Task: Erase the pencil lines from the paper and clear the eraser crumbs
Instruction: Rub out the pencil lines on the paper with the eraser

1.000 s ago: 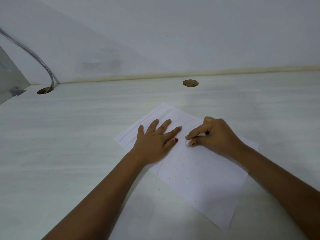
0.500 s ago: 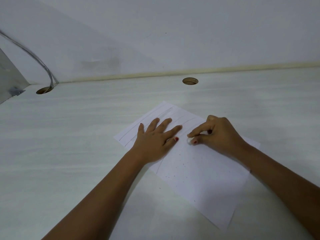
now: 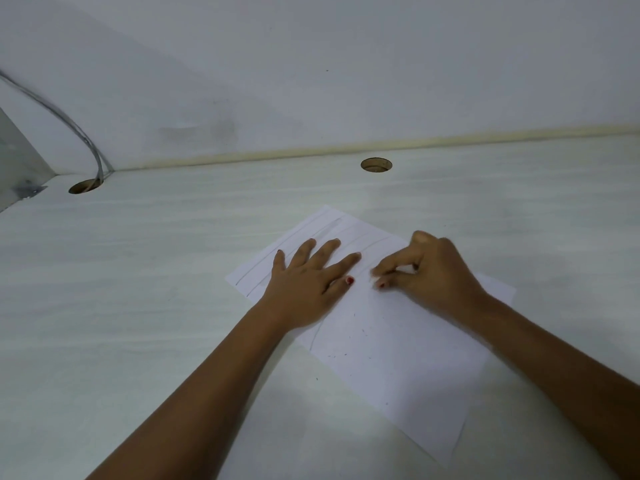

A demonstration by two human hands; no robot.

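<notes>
Far to the left of the paper [image 3: 398,368], a grey cable [image 3: 74,126] drops into a round hole [image 3: 85,186] in the pale counter [image 3: 145,289]. On the paper's left part the left hand [image 3: 308,282] lies flat with its fingers spread and straight, pressing the sheet down over the faint pencil lines [image 3: 313,230] that run along that side. Beyond the paper's far edge is a second hole [image 3: 376,165]. Just right of the left hand, over the paper's middle, the right hand [image 3: 433,275] has its fingertips pinched round what looks like a small white eraser [image 3: 375,278], blurred and touching the sheet. Dark crumbs [image 3: 363,331] speckle the near half of the paper. The sheet looks thin and light, likely to slide or crease under rubbing, so it wants a flat palm close beside the rubbed spot. The eraser seems small and best held by its sides between thumb and fingertips. The crumbs should brush off with a light sweep toward the paper's edge. No brand, label or readable writing shows anywhere.
</notes>
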